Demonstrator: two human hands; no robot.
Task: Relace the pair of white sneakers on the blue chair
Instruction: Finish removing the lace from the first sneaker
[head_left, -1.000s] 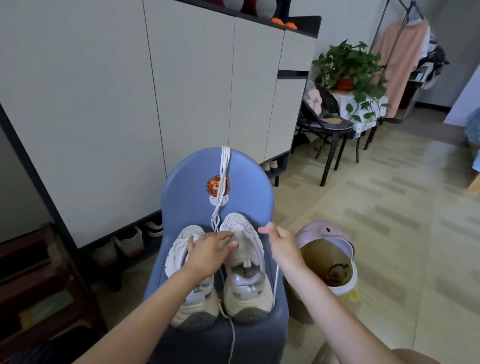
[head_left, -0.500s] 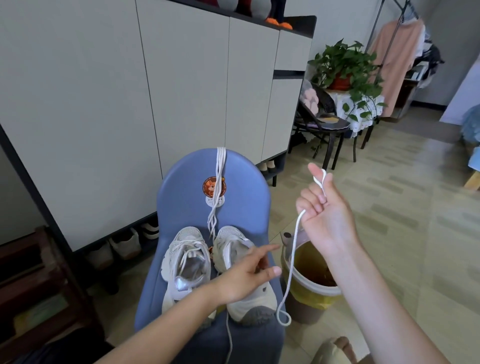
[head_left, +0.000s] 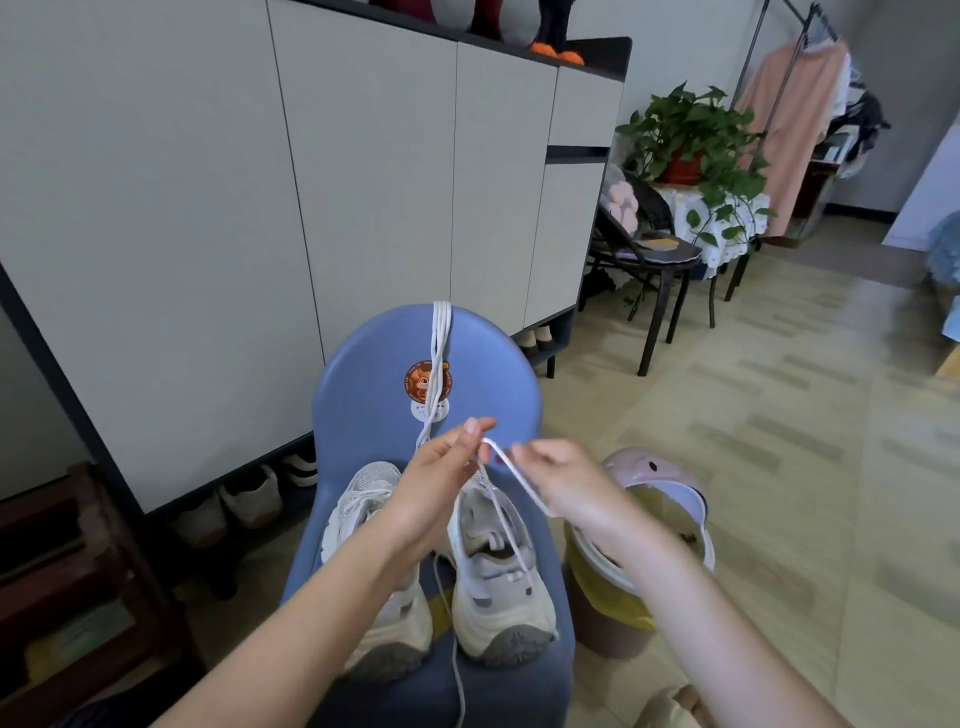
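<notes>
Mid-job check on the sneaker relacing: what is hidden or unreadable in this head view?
- Left sneaker: its middle and eyelets are hidden by the left hand and forearm.
- Lace: its end is hidden inside the right hand.
- Which eyelets of the right sneaker are threaded: too small to tell.
- Sticker on the blue chair: print too small, crossed by hanging laces.
- Bin: contents blocked by the right forearm.

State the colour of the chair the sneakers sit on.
Blue chair, with a round orange cartoon sticker on its backrest; head view.

left hand (head_left: 434, 480): bare, no rings | right hand (head_left: 563, 480): bare | forearms: sleeveless
</notes>
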